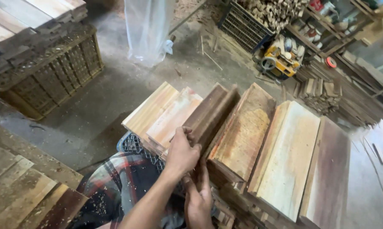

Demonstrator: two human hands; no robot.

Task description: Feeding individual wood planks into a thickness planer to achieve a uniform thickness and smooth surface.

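From my remote seat, looking down through the head camera in a sawdust-strewn woodshop, I see my left hand wrapped around the near end of a dark brown board, fingers curled over its upper edge and thumb pressed on its side, so that the board stands tilted on edge among the others. My right hand sits just below the left, its fingers pointing up against the underside of the same board's near end; I cannot tell whether it clasps the wood or only props it. The dark board rests in the middle of a fanned row of planks laid over a dark plastic crate: two pale boards lie to its left, a reddish rough-faced board touches it on the right, and wider light and purplish planks follow farther right. A plaid cloth covers my lap below the crate. A loaded lattice crate stands well apart at upper left, a clear plastic sheet hangs at top centre, and a yellow machine sits by stacked offcuts at upper right.
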